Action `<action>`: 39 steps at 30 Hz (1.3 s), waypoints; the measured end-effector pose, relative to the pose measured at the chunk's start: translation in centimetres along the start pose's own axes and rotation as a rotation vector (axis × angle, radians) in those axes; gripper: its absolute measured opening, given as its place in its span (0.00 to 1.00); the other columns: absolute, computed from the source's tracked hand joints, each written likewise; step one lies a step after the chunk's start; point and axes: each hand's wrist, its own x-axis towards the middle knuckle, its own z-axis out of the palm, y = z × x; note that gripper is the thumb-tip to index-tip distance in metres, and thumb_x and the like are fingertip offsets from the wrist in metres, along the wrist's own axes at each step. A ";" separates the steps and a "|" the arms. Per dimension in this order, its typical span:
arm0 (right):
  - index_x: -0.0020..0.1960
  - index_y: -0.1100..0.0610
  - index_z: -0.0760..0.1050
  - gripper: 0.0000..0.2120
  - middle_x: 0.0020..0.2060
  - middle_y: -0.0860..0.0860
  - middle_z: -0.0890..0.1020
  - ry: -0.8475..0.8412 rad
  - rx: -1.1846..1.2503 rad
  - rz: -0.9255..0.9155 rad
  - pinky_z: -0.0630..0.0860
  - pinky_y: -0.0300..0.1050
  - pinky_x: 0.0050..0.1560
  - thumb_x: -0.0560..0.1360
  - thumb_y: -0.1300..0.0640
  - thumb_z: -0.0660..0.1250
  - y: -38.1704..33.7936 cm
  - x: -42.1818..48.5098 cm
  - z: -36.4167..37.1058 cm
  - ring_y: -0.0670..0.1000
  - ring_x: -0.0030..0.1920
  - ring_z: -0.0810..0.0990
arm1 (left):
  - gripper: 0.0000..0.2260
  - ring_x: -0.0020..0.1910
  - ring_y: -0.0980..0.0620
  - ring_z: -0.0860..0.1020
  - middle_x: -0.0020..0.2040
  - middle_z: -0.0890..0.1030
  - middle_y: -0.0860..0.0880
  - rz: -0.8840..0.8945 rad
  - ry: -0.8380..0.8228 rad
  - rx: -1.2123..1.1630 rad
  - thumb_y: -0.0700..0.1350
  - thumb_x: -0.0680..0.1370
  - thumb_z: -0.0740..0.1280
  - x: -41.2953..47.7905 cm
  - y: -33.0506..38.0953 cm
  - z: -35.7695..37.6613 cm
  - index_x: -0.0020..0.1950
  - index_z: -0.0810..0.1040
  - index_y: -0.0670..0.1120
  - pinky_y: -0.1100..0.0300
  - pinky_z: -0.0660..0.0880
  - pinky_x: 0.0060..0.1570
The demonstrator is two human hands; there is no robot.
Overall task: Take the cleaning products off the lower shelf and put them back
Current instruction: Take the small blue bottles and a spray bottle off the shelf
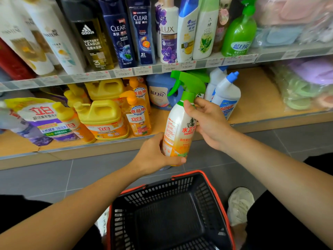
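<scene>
the spray bottle (177,127) is off the lower shelf (255,98), held just before its front edge: left hand (155,156) curled round the base, right hand (207,121) gripping the neck under the green trigger. putting it back likely means easing it upright into the gap between blue jug (156,91) and white bottles (228,92); a basket (205,192) sits below

- Bright, even light; soft shade beneath the upper shelf (162,69).
- Wide-angle bending tilts the shampoo bottles (54,38) outward (worst far left).
- Left pouch (38,120) and right plastic packets (304,83) look blurred.
</scene>
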 end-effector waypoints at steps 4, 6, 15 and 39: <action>0.55 0.51 0.78 0.06 0.50 0.47 0.86 -0.029 -0.233 -0.005 0.83 0.47 0.50 0.80 0.51 0.66 -0.6 0.4 -1.0 0.45 0.52 0.85 | 0.29 0.48 0.55 0.82 0.50 0.84 0.52 -0.018 0.130 -0.056 0.51 0.62 0.84 0.7 -0.3 -1.0 0.58 0.77 0.48 0.52 0.82 0.49; 0.55 0.53 0.79 0.12 0.50 0.50 0.86 0.018 -0.425 0.042 0.84 0.51 0.48 0.80 0.46 0.66 -1.2 0.5 -1.9 0.48 0.48 0.86 | 0.29 0.44 0.57 0.81 0.48 0.83 0.52 -0.019 0.235 -0.069 0.53 0.60 0.82 0.8 -0.3 -1.9 0.58 0.78 0.49 0.56 0.80 0.45; 0.63 0.53 0.80 0.25 0.56 0.50 0.82 -0.091 -1.088 -0.392 0.76 0.48 0.61 0.67 0.51 0.79 -1.3 0.1 -2.8 0.49 0.57 0.80 | 0.31 0.56 0.56 0.81 0.57 0.82 0.55 0.182 0.441 -0.018 0.49 0.62 0.85 0.4 3.0 -4.7 0.63 0.79 0.52 0.51 0.82 0.53; 0.72 0.56 0.70 0.38 0.60 0.44 0.79 -0.316 -0.630 -0.247 0.72 0.29 0.56 0.65 0.63 0.81 1.2 -0.4 -1.4 0.37 0.59 0.78 | 0.19 0.69 0.55 0.75 0.69 0.77 0.46 0.374 0.192 -0.191 0.43 0.79 0.69 -0.9 5.0 -5.1 0.70 0.77 0.45 0.56 0.77 0.63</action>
